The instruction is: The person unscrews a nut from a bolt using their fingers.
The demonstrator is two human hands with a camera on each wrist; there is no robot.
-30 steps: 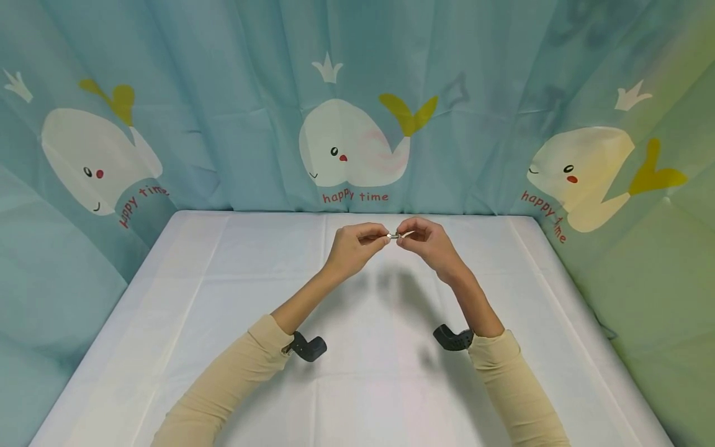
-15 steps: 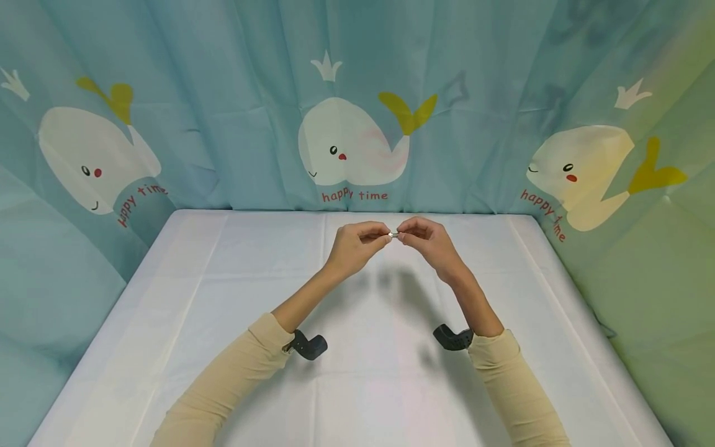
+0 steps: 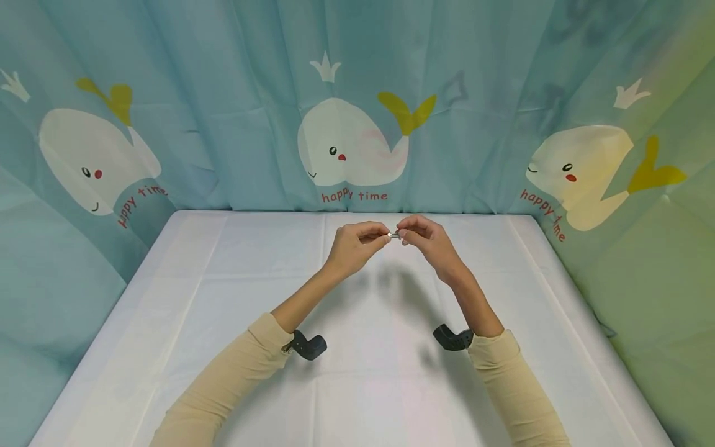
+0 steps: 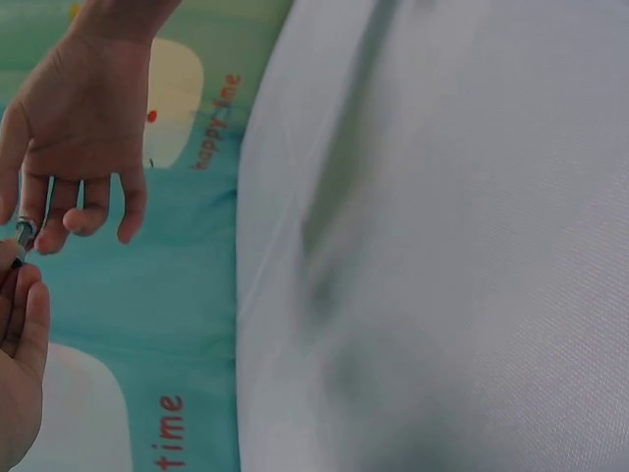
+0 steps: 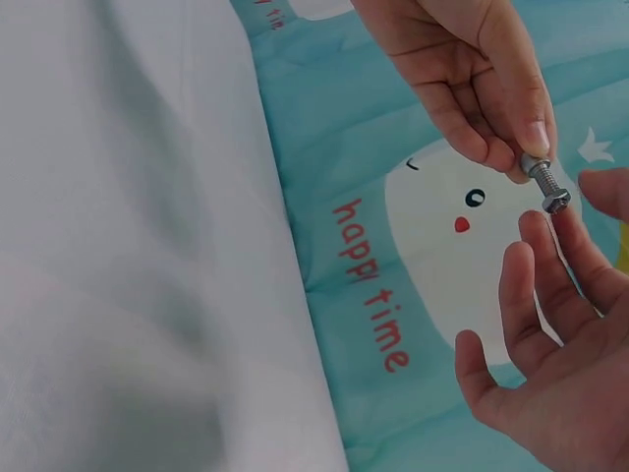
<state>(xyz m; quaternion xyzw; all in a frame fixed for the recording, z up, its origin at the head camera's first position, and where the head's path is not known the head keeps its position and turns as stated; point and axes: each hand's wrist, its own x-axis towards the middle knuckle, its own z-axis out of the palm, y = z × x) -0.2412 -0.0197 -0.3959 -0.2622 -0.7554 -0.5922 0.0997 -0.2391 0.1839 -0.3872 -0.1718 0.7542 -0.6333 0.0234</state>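
Above the far part of the table, my left hand (image 3: 354, 249) pinches a small metal bolt (image 5: 546, 181) by its head, between thumb and fingers. Its threaded shank points toward my right hand (image 3: 434, 247). A hex nut (image 5: 557, 202) sits at the free end of the shank. In the right wrist view, the right index fingertip is at the nut, and the thumb stands apart from it. The other right fingers are loosely bent and spread. Part of the bolt head is hidden by the left fingertips.
A white cloth covers the table (image 3: 357, 372) below both hands. Blue-green curtains (image 3: 240, 124) printed with whales hang behind and at the sides. A black wrist camera (image 3: 310, 346) is strapped to the left forearm, and another black camera (image 3: 452, 338) to the right.
The right thumb and fingers closed toward the nut half a second ago, and have now parted slightly around it. The left hand has kept its hold on the bolt, nearly still.
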